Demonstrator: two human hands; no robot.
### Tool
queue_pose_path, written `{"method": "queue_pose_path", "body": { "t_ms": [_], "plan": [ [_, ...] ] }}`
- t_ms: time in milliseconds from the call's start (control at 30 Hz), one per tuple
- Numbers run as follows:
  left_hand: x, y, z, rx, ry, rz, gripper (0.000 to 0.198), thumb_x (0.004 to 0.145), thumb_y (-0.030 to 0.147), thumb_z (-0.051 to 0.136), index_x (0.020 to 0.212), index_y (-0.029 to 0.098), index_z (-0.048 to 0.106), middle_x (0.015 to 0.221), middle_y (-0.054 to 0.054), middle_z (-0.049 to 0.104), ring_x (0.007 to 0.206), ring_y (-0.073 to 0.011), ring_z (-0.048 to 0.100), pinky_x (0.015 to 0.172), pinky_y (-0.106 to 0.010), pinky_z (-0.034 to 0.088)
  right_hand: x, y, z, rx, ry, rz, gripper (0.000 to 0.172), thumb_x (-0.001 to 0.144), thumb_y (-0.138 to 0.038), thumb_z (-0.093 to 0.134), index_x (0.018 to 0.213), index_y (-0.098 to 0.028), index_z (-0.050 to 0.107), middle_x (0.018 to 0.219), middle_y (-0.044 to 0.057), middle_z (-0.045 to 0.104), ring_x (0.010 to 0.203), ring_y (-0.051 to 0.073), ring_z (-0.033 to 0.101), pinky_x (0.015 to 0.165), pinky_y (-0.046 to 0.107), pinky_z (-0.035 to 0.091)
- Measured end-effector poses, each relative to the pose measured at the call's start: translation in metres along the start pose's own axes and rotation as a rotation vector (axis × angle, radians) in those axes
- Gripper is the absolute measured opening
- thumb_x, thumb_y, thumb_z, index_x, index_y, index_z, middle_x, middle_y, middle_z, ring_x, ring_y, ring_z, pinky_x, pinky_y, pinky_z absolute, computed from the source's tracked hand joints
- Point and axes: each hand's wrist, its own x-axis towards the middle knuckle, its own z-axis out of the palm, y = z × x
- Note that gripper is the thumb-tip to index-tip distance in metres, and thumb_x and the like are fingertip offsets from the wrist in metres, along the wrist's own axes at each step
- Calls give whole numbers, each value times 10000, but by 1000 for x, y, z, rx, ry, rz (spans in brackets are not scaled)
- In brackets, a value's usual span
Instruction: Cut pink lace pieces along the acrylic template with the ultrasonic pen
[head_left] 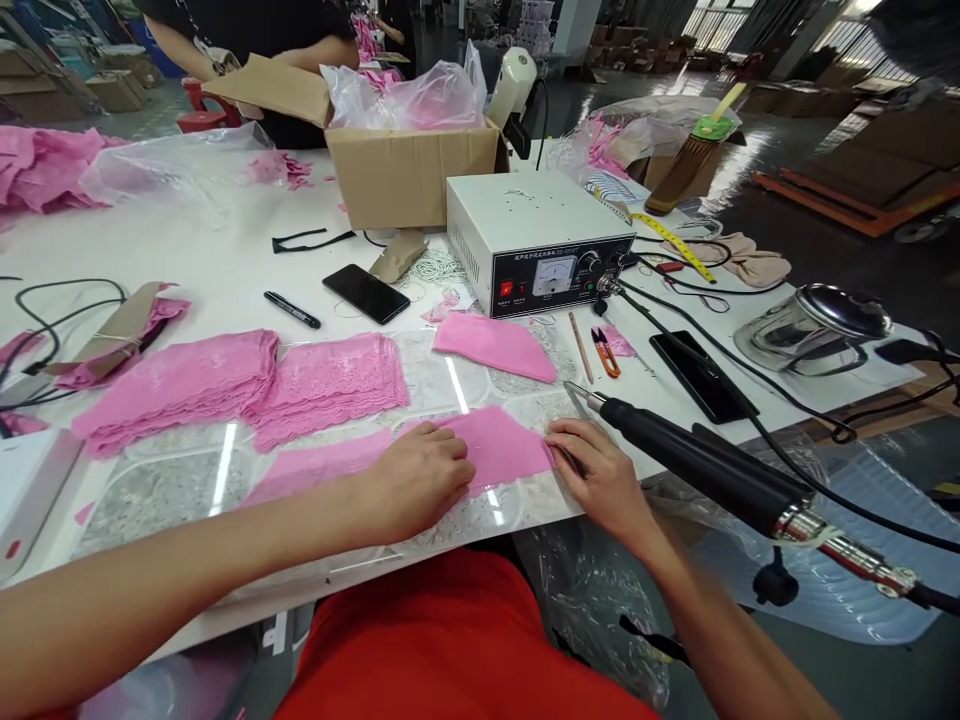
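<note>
A pink fabric piece lies flat on the glass-topped table right in front of me. My left hand rests palm down on its left part, fingers curled and pressing it. My right hand touches the fabric's right edge with its fingertips, and nothing can be seen in it. A black handheld welding tool lies just right of my right hand, its metal tip pointing toward the fabric.
Two stacks of pink lace lie at left, another pink piece ahead. A white control box, cardboard box, two phones, marker, orange snips and cables crowd the table. Another person stands behind the box.
</note>
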Motion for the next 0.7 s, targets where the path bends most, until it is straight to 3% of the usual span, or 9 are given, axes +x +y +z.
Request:
{"method": "queue_pose_path", "body": {
  "t_ms": [233,433,700],
  "plan": [
    [68,6,12,-126,-16,53,150,946,152,553,867,166,680,913,-52,661,813,-170,632,744,-260,459,-6,0,-3,39,40,100,181,930,-217,509,959,-226,687,1086,82,699,1033,198,677,920,357,572],
    [78,9,18,-160,-24,31,148,966,178,538,937,153,681,942,-52,639,804,-162,632,722,-254,470,-15,2,-8,65,-11,215,109,903,-280,568,915,-224,661,1238,98,643,1154,228,639,919,346,560],
    [99,12,19,-206,-49,-15,171,963,197,542,1005,181,708,922,-30,624,741,-138,621,657,-229,439,-18,3,-6,100,-26,265,75,880,-280,577,893,-238,637,1260,99,627,1174,239,623,952,377,538]
  ]
}}
